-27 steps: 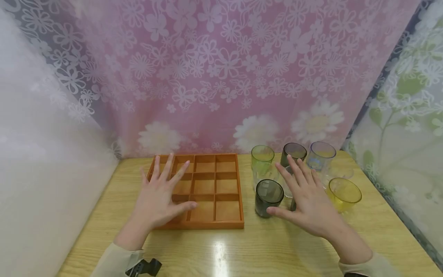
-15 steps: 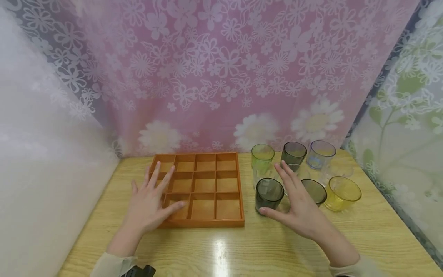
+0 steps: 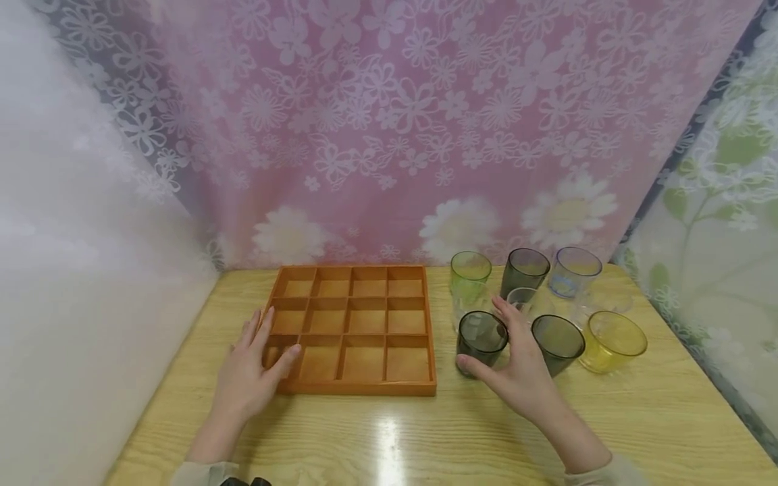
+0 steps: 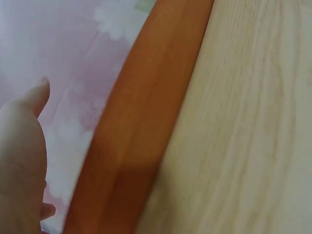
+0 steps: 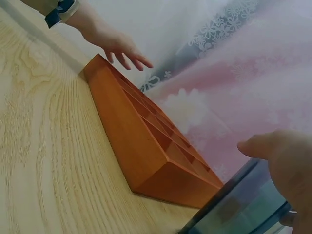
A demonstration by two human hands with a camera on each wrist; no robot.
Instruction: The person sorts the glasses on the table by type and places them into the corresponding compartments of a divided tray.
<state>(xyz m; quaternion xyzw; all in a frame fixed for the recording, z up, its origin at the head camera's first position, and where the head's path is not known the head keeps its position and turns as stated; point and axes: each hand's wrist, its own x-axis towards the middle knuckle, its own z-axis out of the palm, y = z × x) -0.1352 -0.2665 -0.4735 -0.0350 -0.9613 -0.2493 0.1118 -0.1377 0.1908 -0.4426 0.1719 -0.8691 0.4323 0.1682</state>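
My left hand [image 3: 243, 378] is at the near left corner of an orange-brown wooden compartment tray [image 3: 361, 389], fingers and thumb spread over its left edge. In the left wrist view the thumb [image 4: 34, 97] stands apart from the tray side [image 4: 131, 126]. My right hand [image 3: 525, 371] is around a dark grey drinking glass [image 3: 482, 337], thumb at its near left and fingers at its right. The right wrist view has the thumb [image 5: 258, 146] beside the glass [image 5: 243, 200]; I cannot tell whether it touches. The glass stands upright on the table.
Several other glasses stand right of the tray: green [image 3: 471, 270], dark [image 3: 525, 270], purple-rimmed [image 3: 575, 270], another dark one [image 3: 557, 344], yellow [image 3: 615, 344] and some clear ones. A pink floral curtain [image 3: 389, 135] hangs behind the wooden table [image 3: 340, 439].
Both hands have come down from above the tray and glasses. The left has shifted left to the tray's edge; the right has moved left and narrowed around the near dark glass.
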